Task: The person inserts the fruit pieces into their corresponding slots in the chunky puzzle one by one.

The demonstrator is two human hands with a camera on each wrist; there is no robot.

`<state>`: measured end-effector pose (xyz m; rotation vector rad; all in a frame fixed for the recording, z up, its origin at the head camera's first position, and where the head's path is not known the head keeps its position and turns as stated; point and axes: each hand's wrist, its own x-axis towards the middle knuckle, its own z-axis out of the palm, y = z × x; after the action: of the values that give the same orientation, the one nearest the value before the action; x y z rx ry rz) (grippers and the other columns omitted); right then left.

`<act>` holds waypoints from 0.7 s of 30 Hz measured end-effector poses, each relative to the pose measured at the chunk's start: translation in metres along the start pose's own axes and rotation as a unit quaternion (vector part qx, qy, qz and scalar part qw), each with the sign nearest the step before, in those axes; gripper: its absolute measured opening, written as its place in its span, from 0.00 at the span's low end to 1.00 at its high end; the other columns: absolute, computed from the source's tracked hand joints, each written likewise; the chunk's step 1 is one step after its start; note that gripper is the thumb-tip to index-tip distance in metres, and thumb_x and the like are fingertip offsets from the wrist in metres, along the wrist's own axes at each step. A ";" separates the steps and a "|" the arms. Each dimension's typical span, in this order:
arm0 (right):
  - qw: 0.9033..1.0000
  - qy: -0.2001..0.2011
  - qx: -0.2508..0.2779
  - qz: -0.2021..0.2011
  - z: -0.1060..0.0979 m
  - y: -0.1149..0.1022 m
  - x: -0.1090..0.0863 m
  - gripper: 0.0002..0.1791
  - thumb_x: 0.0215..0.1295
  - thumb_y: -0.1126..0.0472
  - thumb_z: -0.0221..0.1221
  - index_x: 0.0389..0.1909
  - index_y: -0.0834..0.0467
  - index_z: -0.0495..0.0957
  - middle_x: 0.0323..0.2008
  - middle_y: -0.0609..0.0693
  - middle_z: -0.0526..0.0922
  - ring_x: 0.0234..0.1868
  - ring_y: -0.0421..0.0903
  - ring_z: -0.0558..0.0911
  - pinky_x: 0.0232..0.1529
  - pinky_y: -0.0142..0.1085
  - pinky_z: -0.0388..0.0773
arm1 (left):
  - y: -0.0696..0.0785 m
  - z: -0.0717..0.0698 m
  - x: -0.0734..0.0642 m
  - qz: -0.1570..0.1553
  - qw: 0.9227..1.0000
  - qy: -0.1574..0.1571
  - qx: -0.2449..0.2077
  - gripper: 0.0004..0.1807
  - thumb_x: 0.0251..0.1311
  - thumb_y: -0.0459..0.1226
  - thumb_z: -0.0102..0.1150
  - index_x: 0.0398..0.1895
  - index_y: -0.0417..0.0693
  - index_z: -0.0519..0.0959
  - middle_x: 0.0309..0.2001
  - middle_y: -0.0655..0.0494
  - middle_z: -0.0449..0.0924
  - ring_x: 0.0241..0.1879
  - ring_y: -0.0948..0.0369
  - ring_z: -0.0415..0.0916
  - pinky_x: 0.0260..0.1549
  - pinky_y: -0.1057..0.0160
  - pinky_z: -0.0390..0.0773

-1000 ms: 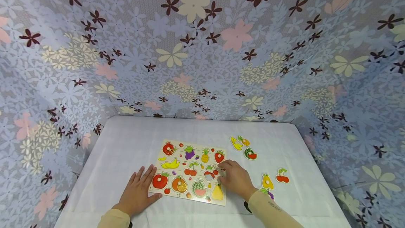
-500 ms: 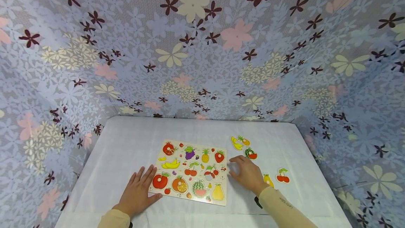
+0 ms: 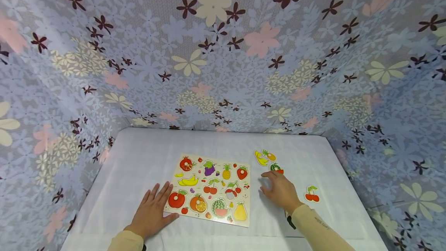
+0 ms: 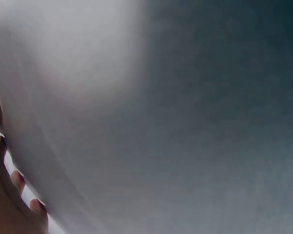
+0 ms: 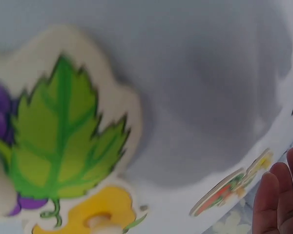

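A wooden fruit puzzle board (image 3: pixel 193 187) lies on the table. My left hand (image 3: pixel 151 214) rests flat at the board's left edge, fingers spread; in the left wrist view only some of its fingers (image 4: pixel 17 195) show. To the right of the board my right hand (image 3: pixel 280 193) holds nothing, its fingers loosely bent. Its fingertips are close to a watermelon piece (image 3: pixel 276 168). The right wrist view has a grape piece (image 5: pixel 63 131) and a yellow pear piece (image 5: pixel 105 207) close to the camera; the hand and forearm hide both in the head view.
Banana (image 3: pixel 260 158) and pineapple (image 3: pixel 269 155) pieces lie beyond the watermelon piece. A cherry piece (image 3: pixel 312 194) lies farther right on the white-covered table (image 3: pixel 150 150). Floral cloth (image 3: pixel 216 80) encloses the back and sides.
My right hand has drawn back from the board's right edge and moved right, towards the watermelon piece, covering the pear and grape pieces. The left hand stays in place.
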<state>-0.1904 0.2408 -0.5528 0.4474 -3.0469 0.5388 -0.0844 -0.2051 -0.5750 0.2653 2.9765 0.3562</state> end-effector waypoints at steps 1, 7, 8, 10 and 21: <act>1.000 0.004 -0.003 0.000 0.000 0.002 0.001 0.24 0.52 0.53 0.74 0.51 0.53 0.83 0.53 0.53 0.81 0.55 0.54 0.80 0.50 0.52 0.80 | 0.000 0.000 0.000 -0.001 1.000 0.000 0.002 0.55 0.55 0.69 0.58 0.78 0.48 0.56 0.78 0.52 0.52 0.76 0.43 0.45 0.71 0.38 0.44; 1.000 0.006 -0.002 0.004 -0.004 0.012 0.006 0.25 0.52 0.53 0.74 0.52 0.54 0.83 0.54 0.53 0.81 0.55 0.55 0.79 0.51 0.53 0.80 | 0.002 -0.002 0.001 0.000 1.000 0.001 -0.001 0.55 0.55 0.68 0.59 0.79 0.47 0.56 0.78 0.51 0.52 0.75 0.43 0.46 0.71 0.38 0.45; 1.000 0.004 0.000 0.004 -0.005 0.013 0.007 0.25 0.53 0.53 0.74 0.52 0.54 0.82 0.54 0.53 0.81 0.56 0.55 0.78 0.51 0.53 0.79 | 0.002 -0.002 0.001 0.000 1.000 0.001 -0.002 0.55 0.55 0.68 0.59 0.79 0.48 0.56 0.78 0.51 0.52 0.75 0.43 0.46 0.71 0.38 0.45; 1.000 0.004 0.001 0.006 -0.007 0.015 0.008 0.25 0.53 0.53 0.74 0.53 0.55 0.82 0.55 0.54 0.80 0.57 0.56 0.78 0.53 0.54 0.79 | 0.003 -0.002 0.000 0.000 1.000 0.001 -0.001 0.55 0.54 0.68 0.59 0.79 0.48 0.56 0.78 0.51 0.52 0.75 0.43 0.46 0.71 0.38 0.45; 1.000 -0.008 -0.003 0.028 -0.010 0.032 0.018 0.27 0.53 0.53 0.74 0.55 0.56 0.82 0.53 0.53 0.81 0.52 0.54 0.80 0.50 0.54 0.79 | 0.004 -0.004 -0.002 0.004 1.000 0.008 -0.002 0.55 0.54 0.68 0.59 0.78 0.46 0.58 0.77 0.50 0.54 0.75 0.42 0.48 0.70 0.37 0.47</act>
<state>-0.2166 0.2677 -0.5527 0.3676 -3.0839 0.5294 -0.0825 -0.2028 -0.5703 0.2746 2.9909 0.3659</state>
